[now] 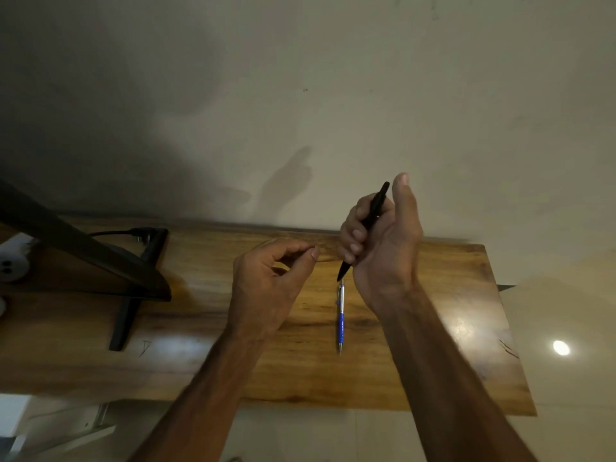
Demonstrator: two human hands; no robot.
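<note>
My right hand (386, 255) is raised over the wooden desk (433, 368), its fingers curled round a black pen (378, 203). The pen's tip points down and to the left, and my thumb sticks up beside its top end. Just below that tip, a blue and silver mechanical pencil (341, 320) lies on the desk with its point toward me. My left hand (263, 288) hovers to the left of the pencil, fingers curled, thumb and forefinger tips meeting. I see nothing between them.
A dark monitor (83, 251) on a black stand (125, 321) fills the desk's left part, with a black cable plug (140, 233) behind it. A white power strip (11, 265) sits at the far left. A pale wall rises behind the desk.
</note>
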